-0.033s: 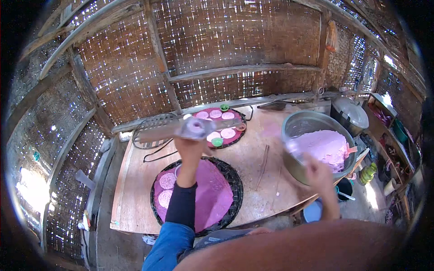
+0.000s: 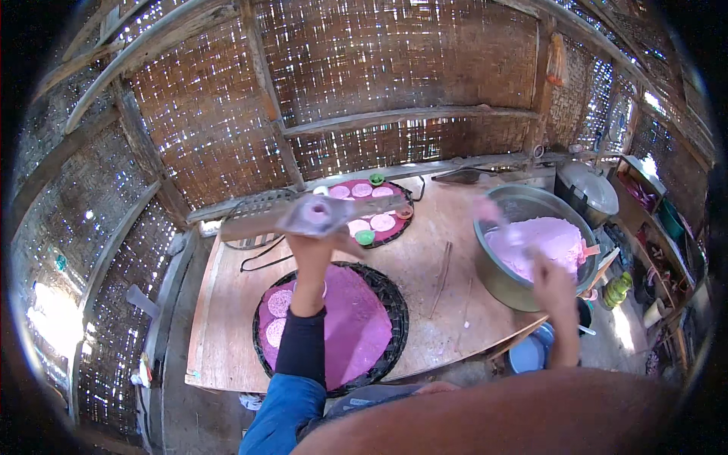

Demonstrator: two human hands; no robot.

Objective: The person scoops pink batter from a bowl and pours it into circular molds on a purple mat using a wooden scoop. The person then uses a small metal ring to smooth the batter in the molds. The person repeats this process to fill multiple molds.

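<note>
My left hand (image 2: 307, 262) grips a wooden press (image 2: 254, 224), a long bar with a shiny squarish plate (image 2: 315, 215) and pink stuff in its middle. It is lifted over the table between two trays. My right hand (image 2: 552, 277), smeared by motion, is closed at the near side of a big metal pot (image 2: 512, 288). A blurred pale utensil, perhaps a spoon, seems to stick out from it, with a pink lump (image 2: 487, 210) near its far end. Pink dough (image 2: 540, 241) is heaped in the pot. Below my left hand lies a round woven tray (image 2: 394, 311) with pink lining and lacy discs (image 2: 279, 303).
A second tray (image 2: 409, 199) behind holds several pink discs and small green cups (image 2: 365, 238). Thin sticks (image 2: 441, 277) lie on the wooden table (image 2: 227, 326). A lidded pot (image 2: 588, 186) and shelves (image 2: 644, 205) stand right; a blue bucket (image 2: 528, 353) sits below the table's edge.
My right hand has moved right and slightly up, and a pink lump now shows over the pot's left rim. My left hand and the press have shifted slightly left and tilted.
</note>
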